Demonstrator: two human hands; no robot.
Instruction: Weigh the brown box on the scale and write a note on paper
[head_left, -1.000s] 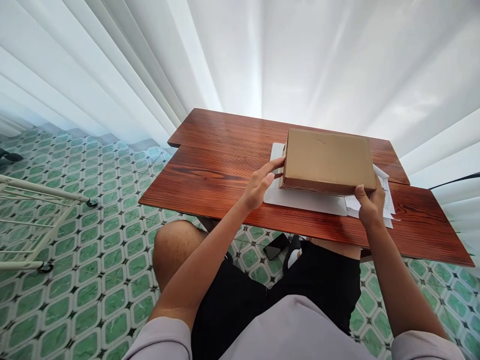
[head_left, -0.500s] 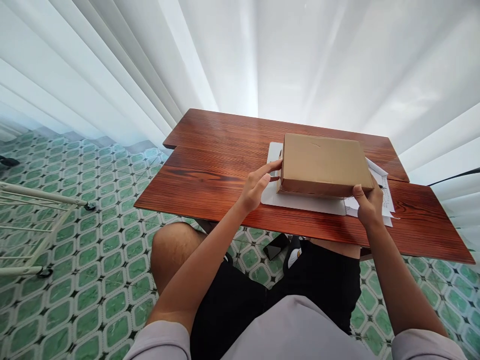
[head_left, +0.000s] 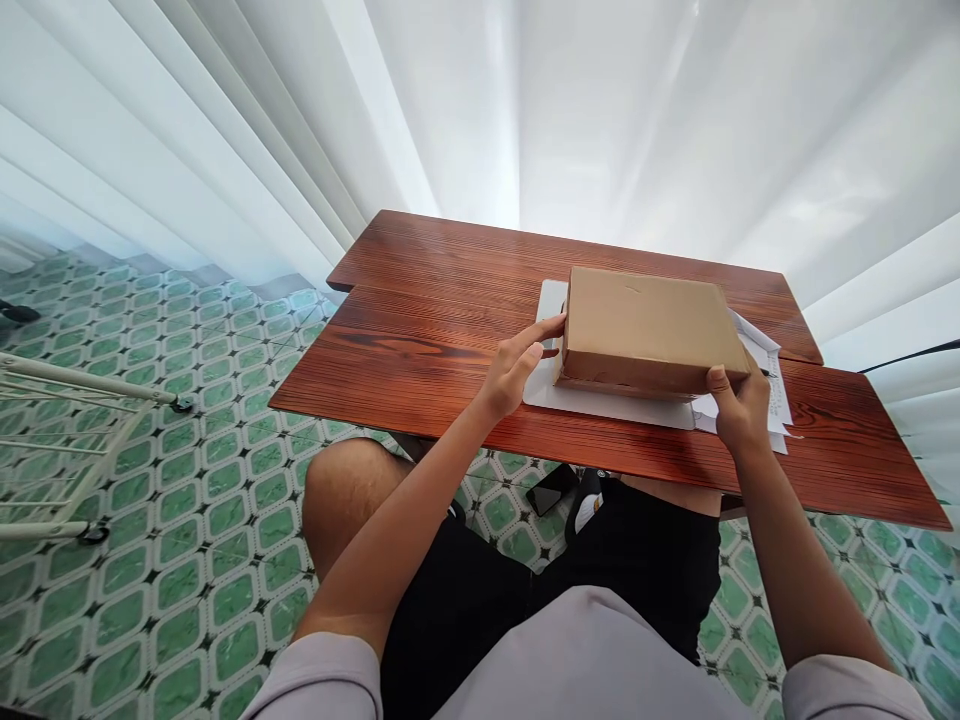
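A closed brown cardboard box [head_left: 646, 318] is over a white board [head_left: 600, 405] on the wooden table; I cannot tell whether its underside rests fully on the board. At the box's left end, my left hand [head_left: 511, 370] presses its fingertips against the side, index finger stretched along the upper edge. My right hand [head_left: 739, 400] grips the near right corner, thumb on the front face and the other fingers partly hidden around the right end. Sheets of paper [head_left: 776, 400] with handwriting stick out beside the right hand, with a dark pen-like tip on them.
The reddish-brown table [head_left: 405, 340] has stepped ends. White curtains [head_left: 600, 120] hang behind it. On the green tiled floor, a dark phone-like object [head_left: 551, 490] lies under the table near a shoe [head_left: 586, 500]. A pale wheeled rack [head_left: 82, 450] stands at left.
Both hands and the box hold nearly the same pose. The whole view has shifted very slightly.
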